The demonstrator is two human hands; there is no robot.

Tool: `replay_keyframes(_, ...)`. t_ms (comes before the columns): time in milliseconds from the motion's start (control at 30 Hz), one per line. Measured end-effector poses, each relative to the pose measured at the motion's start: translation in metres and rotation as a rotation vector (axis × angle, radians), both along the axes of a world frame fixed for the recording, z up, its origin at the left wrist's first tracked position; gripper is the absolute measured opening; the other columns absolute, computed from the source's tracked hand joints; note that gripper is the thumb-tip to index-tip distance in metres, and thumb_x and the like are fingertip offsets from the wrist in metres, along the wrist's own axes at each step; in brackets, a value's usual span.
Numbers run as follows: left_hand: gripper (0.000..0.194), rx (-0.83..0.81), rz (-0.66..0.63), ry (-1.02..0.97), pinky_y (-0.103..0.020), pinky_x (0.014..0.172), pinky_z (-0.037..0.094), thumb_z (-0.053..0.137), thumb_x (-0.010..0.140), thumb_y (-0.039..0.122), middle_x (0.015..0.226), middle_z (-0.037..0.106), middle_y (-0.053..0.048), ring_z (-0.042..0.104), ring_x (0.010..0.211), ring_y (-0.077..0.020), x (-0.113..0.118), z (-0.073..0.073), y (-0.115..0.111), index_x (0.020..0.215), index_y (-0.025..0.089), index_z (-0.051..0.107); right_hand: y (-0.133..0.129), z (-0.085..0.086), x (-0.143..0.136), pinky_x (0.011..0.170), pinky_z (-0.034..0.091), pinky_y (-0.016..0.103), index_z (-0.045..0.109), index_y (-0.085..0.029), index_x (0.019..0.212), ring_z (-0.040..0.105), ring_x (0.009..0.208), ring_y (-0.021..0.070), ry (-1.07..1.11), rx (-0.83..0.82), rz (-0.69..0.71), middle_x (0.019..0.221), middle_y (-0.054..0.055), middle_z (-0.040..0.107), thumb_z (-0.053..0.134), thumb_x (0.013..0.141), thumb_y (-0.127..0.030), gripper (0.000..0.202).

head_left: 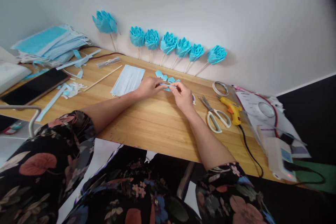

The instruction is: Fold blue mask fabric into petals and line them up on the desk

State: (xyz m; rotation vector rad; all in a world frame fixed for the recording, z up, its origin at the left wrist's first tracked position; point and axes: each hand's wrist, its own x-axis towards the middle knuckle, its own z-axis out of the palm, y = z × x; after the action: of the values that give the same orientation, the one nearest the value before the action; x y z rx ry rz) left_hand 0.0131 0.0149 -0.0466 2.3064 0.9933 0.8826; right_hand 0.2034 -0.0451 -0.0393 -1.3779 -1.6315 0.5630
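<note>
My left hand (149,87) and my right hand (183,97) meet over the middle of the table, fingertips pinched on a small blue fabric piece (168,85) between them. The fingers partly cover it. Just beyond lie several small folded blue pieces (171,80). A pale blue pleated face mask (128,79) lies flat beside my left hand. To the right of my right hand rest scissors (214,113) with white handles, their blades slightly apart. A small white item (194,99) shows partly behind my right wrist.
Several blue fabric flowers (168,43) on sticks lean against the wall. A mask stack (52,43), fabric scraps (72,89), a phone (34,85) and a wooden stick (103,78) lie left. On the right are a tape roll (220,88), a yellow glue gun (233,109) and a power strip (280,159).
</note>
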Motion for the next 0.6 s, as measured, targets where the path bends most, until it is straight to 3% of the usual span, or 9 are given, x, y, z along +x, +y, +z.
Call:
replay_keyframes(100, 0.023, -0.043, 0.008, 0.09, -0.026, 0.068, 0.041, 0.059, 0.095, 0.034, 0.076, 0.07, -0.004, 0.061, 0.071, -0.0175, 0.001, 0.005, 0.003, 0.094, 0.017, 0.075, 0.004, -0.004, 0.002, 0.067, 0.04, 0.028, 0.068, -0.022, 0.083, 0.052, 0.066, 0.0152, 0.023, -0.032, -0.001, 0.07, -0.002, 0.062, 0.062, 0.086, -0.042, 0.021)
replay_keyframes(200, 0.031, -0.005, 0.041, 0.133, -0.035, 0.091, 0.049, 0.059, 0.091, 0.021, 0.108, 0.075, -0.011, 0.067, 0.1, -0.025, 0.001, 0.033, -0.023, 0.119, 0.017, 0.071, 0.007, -0.006, 0.003, 0.066, 0.04, 0.028, 0.068, -0.022, 0.085, 0.051, 0.064, 0.0149, 0.045, -0.023, -0.052, 0.07, -0.002, 0.063, 0.062, 0.086, -0.041, 0.02)
replay_keyframes(267, 0.039, 0.108, -0.048, 0.112, -0.046, 0.11, 0.042, 0.063, 0.089, 0.021, 0.135, 0.067, -0.014, 0.059, 0.126, -0.0308, -0.001, 0.058, -0.067, 0.127, 0.019, 0.068, 0.005, -0.005, 0.001, 0.067, 0.04, 0.029, 0.069, -0.022, 0.086, 0.053, 0.067, 0.0152, 0.03, 0.003, -0.051, 0.075, -0.001, 0.066, 0.062, 0.086, -0.039, 0.018)
replay_keyframes(333, 0.037, 0.101, -0.248, 0.058, -0.046, 0.115, 0.04, 0.058, 0.094, 0.024, 0.14, 0.066, -0.013, 0.056, 0.133, -0.03, -0.006, 0.075, -0.127, 0.129, 0.022, 0.068, 0.001, -0.002, -0.004, 0.068, 0.041, 0.029, 0.07, -0.022, 0.085, 0.055, 0.069, 0.0155, -0.008, 0.027, 0.016, 0.079, 0.0, 0.069, 0.063, 0.086, -0.037, 0.017)
replay_keyframes(367, 0.037, 0.022, -0.386, 0.038, -0.042, 0.113, 0.043, 0.052, 0.098, 0.025, 0.137, 0.068, -0.012, 0.059, 0.13, -0.0268, -0.01, 0.076, -0.157, 0.132, 0.023, 0.067, -0.002, 0.001, -0.007, 0.068, 0.041, 0.029, 0.07, -0.022, 0.084, 0.056, 0.069, 0.0153, -0.019, 0.025, 0.076, 0.079, 0.0, 0.07, 0.063, 0.086, -0.037, 0.017)
replay_keyframes(433, 0.035, -0.2, -0.68, 0.044, -0.033, 0.098, 0.053, 0.05, 0.103, 0.036, 0.12, 0.076, -0.01, 0.07, 0.111, -0.0224, -0.018, 0.059, -0.209, 0.131, 0.025, 0.068, -0.009, 0.006, -0.013, 0.066, 0.041, 0.029, 0.071, -0.021, 0.085, 0.056, 0.065, 0.0143, -0.006, -0.026, 0.237, 0.075, 0.0, 0.069, 0.064, 0.086, -0.039, 0.019)
replay_keyframes(500, 0.034, -0.437, -0.868, 0.099, -0.028, 0.085, 0.056, 0.051, 0.103, 0.044, 0.111, 0.079, -0.007, 0.075, 0.099, -0.0199, -0.025, 0.019, -0.236, 0.125, 0.03, 0.072, -0.014, 0.01, -0.017, 0.061, 0.04, 0.027, 0.073, -0.02, 0.091, 0.055, 0.061, 0.0129, 0.053, -0.139, 0.399, 0.071, -0.001, 0.069, 0.066, 0.086, -0.043, 0.024)
replay_keyframes(567, 0.03, -0.613, -0.801, 0.163, -0.027, 0.075, 0.056, 0.055, 0.101, 0.047, 0.101, 0.081, -0.003, 0.077, 0.089, -0.0191, -0.028, -0.026, -0.237, 0.113, 0.031, 0.077, -0.016, 0.012, -0.018, 0.055, 0.038, 0.025, 0.074, -0.02, 0.106, 0.052, 0.055, 0.0114, 0.127, -0.264, 0.49, 0.068, -0.001, 0.069, 0.067, 0.085, -0.046, 0.034)
replay_keyframes(600, 0.027, -0.575, -0.637, 0.146, -0.029, 0.076, 0.056, 0.057, 0.1, 0.046, 0.099, 0.08, -0.003, 0.076, 0.089, -0.0211, -0.028, -0.043, -0.231, 0.106, 0.031, 0.078, -0.017, 0.012, -0.017, 0.052, 0.036, 0.025, 0.073, -0.019, 0.114, 0.051, 0.052, 0.0106, 0.156, -0.313, 0.504, 0.065, -0.002, 0.069, 0.067, 0.085, -0.048, 0.041)
